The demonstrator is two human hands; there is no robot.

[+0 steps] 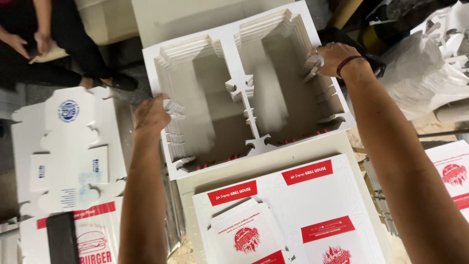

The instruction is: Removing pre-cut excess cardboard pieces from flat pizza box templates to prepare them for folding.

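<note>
A thick stack of white die-cut cardboard frames (229,39), with two large cut-out openings, lies on the table ahead of me. My left hand (150,113) grips the stack's left inner edge. On the right inner edge, my right hand (332,56) pinches a strip of the white card; a red band circles that wrist. Nearer to me lies a stack of flat white box blanks (293,210) printed with red labels and flame logos.
To the left lies a pile of white die-cut blanks with blue print (68,146), and a dark flat object (62,237) rests on it. Another person sits at the top left, hands (29,44) holding card. Crumpled plastic sheeting (420,68) lies right, more red-printed blanks (452,171) below it.
</note>
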